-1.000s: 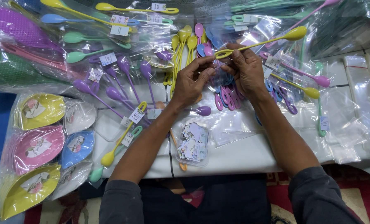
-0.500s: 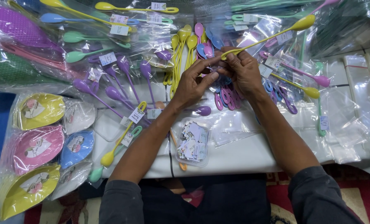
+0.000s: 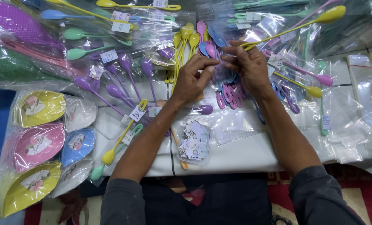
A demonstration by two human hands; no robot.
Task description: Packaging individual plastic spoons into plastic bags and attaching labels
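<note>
My right hand point(image 3: 249, 68) grips the handle end of a long yellow plastic spoon point(image 3: 315, 20), whose bowl points up to the right. My left hand point(image 3: 193, 79) pinches at that same handle end, fingertips meeting those of the right hand; what is between them is too small to tell. Both hands hover over a heap of blue, pink and purple spoons point(image 3: 229, 92) on the white table point(image 3: 252, 152). Below the hands sits a small clear box of paper labels point(image 3: 193, 139).
Purple spoons with tags point(image 3: 123, 79) lie to the left, a bunch of yellow spoons point(image 3: 185, 43) in the middle. Leaf-shaped yellow, pink and blue dishes in wrap point(image 3: 38, 139) are stacked at far left. Clear plastic sleeves point(image 3: 361, 98) lie at the right. Bagged utensils fill the back.
The yellow spoon's bowl has swung up and to the right. Both hands have stayed over the spoon heap, fingers working at the handle end.
</note>
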